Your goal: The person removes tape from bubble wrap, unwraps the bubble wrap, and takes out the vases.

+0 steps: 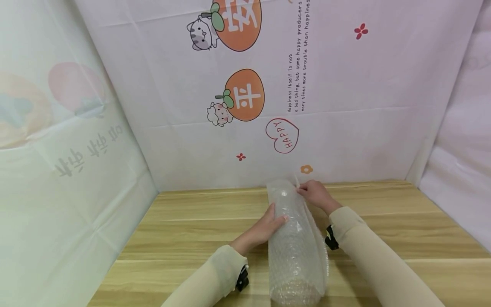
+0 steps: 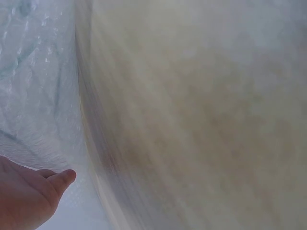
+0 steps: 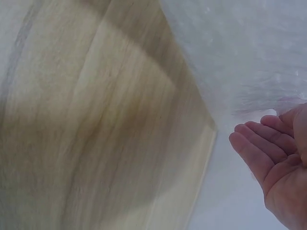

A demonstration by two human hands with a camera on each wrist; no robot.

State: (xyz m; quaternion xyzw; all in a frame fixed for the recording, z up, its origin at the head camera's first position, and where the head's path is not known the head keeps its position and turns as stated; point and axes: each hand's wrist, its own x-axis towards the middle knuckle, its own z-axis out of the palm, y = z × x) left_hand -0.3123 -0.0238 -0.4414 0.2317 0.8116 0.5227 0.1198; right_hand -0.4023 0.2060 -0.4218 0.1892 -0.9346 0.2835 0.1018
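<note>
A roll of clear bubble wrap (image 1: 293, 251) lies lengthwise on the wooden table, its near end close to the bottom of the head view. My left hand (image 1: 264, 225) rests against the roll's left side, thumb over the top. In the left wrist view, the left hand (image 2: 31, 194) has its fingertips right at the wrap (image 2: 38, 96). At the far end, my right hand (image 1: 316, 194) pinches the wrap's loose edge between thumb and index finger. The right wrist view shows the other fingers of the right hand (image 3: 278, 153) extended below the sheet (image 3: 240, 52).
The wooden table (image 1: 184, 238) ends at the back against a white printed cloth (image 1: 337, 140). More white cloth hangs on the left (image 1: 76, 204) and the right (image 1: 456, 162). A black band (image 1: 243, 278) circles the left wrist, another black band (image 1: 331, 238) the right.
</note>
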